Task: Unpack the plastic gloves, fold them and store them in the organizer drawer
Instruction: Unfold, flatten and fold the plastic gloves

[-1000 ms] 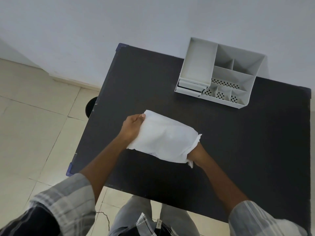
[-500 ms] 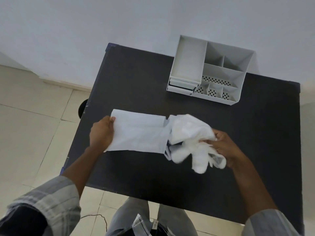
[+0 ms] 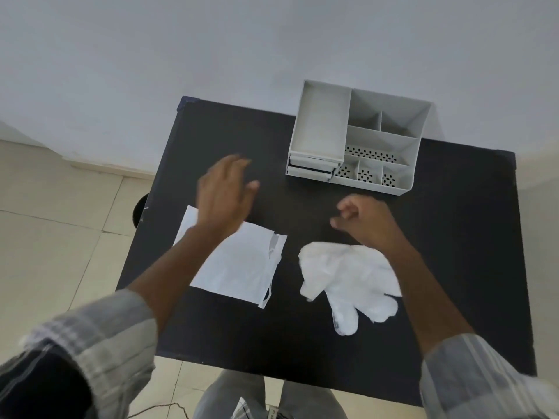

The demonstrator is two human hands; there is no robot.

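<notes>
A bundle of translucent white plastic gloves (image 3: pixel 348 282) lies flat on the black table (image 3: pixel 453 237), right of centre, fingers pointing toward me. The emptied white packet (image 3: pixel 239 264) lies flat to its left. My left hand (image 3: pixel 223 195) hovers above the packet's far edge, fingers spread, holding nothing, slightly blurred. My right hand (image 3: pixel 363 219) hangs just beyond the gloves with fingers loosely curled and nothing in them. The grey organizer (image 3: pixel 323 128) stands at the table's far edge; its two small drawers (image 3: pixel 311 167) at the front left look closed.
The organizer has several open compartments, some with perforated floors (image 3: pixel 369 154). A white wall rises right behind the table. Tiled floor (image 3: pixel 60 237) lies to the left, and a dark round object (image 3: pixel 139 208) peeks out beside the table's left edge.
My right hand drew the gloves out of the packet and laid them on the table. My left hand let go of the packet. Both hands have lifted toward the organizer.
</notes>
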